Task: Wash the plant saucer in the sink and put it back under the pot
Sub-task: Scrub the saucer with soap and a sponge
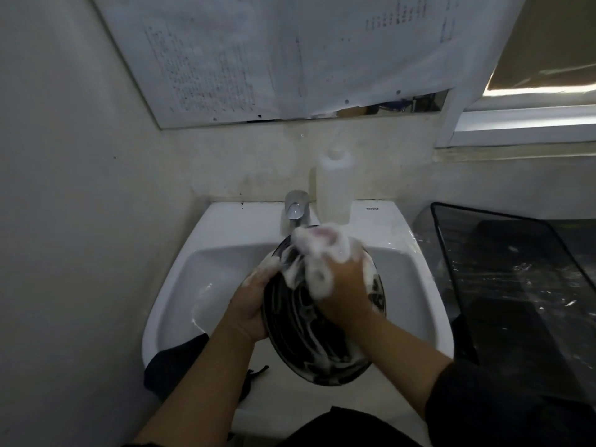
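Over the basin at centre frame — the plant saucer (317, 330), dark and round, is held tilted on edge above the white sink (225, 272), well lathered. Left hand (250, 309) grips its left rim, fingers curled over the edge, so the dish stays steady and its face turns toward the scrubbing hand. Right hand (343, 285) is closed round a foamy wad (322, 245) — sponge or cloth, too buried in suds to tell — and presses it against the saucer's upper part. Tilt likely lets suds and dirt run down into the basin rather than pool in the dish.

Faucet (296, 209) sits just above the saucer's top edge at upper centre; I cannot make out running water. A white bottle (333, 188) stands on the sink ledge just right of the faucet, near to hand. A dark bin lined with clear plastic (503, 279) is at right of frame. Papers (258, 56) hang on the wall above.

Judgement: scrubbing stage; rinsing and the return under the pot remain. No pot in view.
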Demonstrator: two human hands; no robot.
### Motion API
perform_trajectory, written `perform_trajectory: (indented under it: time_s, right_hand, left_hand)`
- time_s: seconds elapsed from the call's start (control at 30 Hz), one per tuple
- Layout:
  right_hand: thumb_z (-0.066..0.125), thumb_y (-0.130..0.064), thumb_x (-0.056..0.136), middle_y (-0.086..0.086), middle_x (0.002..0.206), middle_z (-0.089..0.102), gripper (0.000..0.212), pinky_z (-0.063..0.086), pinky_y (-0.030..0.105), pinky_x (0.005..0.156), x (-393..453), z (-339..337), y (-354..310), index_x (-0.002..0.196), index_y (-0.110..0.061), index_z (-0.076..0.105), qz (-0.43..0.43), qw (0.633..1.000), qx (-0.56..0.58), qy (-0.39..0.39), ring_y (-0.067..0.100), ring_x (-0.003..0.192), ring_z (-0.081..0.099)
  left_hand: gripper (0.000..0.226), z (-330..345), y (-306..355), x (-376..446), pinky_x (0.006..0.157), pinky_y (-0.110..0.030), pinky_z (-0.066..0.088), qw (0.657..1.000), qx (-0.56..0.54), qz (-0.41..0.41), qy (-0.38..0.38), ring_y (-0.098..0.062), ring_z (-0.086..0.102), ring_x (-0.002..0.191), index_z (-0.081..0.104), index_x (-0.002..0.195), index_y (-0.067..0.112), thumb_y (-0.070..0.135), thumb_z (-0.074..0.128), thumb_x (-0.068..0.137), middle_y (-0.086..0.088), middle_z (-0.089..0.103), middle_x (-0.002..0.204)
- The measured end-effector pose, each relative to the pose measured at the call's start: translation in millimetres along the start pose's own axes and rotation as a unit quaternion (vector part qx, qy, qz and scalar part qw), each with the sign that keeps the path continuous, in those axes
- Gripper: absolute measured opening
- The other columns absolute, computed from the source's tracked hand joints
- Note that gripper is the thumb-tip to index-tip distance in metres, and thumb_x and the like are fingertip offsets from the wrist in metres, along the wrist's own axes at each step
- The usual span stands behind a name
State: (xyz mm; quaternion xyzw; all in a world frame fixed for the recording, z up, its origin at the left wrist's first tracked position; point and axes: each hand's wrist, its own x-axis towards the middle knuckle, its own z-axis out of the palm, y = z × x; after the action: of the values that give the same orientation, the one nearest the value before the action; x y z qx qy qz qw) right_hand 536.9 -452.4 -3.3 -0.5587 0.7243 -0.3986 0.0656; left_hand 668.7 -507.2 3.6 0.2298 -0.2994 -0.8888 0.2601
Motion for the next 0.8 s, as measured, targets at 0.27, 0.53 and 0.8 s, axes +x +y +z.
perform_trajectory:
  time_s: [0.27,0.53,0.8]
  right_hand:
    - [0.039,-0.033,0.080,0.005,0.113,0.044,0.043,0.045,0.043,0.089,-27,-1,34,0.122,-0.022,0.048,-0.053,0.995,0.087,0.014,0.015,0.099,0.047]
    - [0.039,-0.069,0.083,0.021,0.135,0.037,0.088,0.022,0.026,0.109,-30,13,-13,0.142,-0.005,0.029,-0.029,0.994,0.108,0.018,0.022,0.126,0.033]
    - [0.067,-0.035,0.073,-0.001,0.118,0.055,0.068,0.042,0.014,0.091,-17,-5,11,0.130,-0.010,0.041,0.199,0.941,0.272,-0.029,0.000,0.101,0.054]
  left_hand:
    - [0.101,-11,3,-5,0.080,-0.042,0.056,1.000,-0.015,0.013,0.000,-0.032,0.065,0.099,0.036,0.137,0.001,0.032,0.089,0.057,-0.018,0.067,0.110]
    - [0.084,22,-16,-1,0.089,-0.037,0.054,1.000,-0.009,0.019,-0.011,-0.025,0.064,0.108,0.062,0.121,0.009,0.045,0.088,0.050,-0.014,0.064,0.121]
    - [0.058,36,-47,8,0.080,-0.030,0.057,0.997,0.046,-0.055,0.033,-0.022,0.065,0.102,0.053,0.130,0.010,0.048,0.053,0.087,-0.013,0.059,0.126]
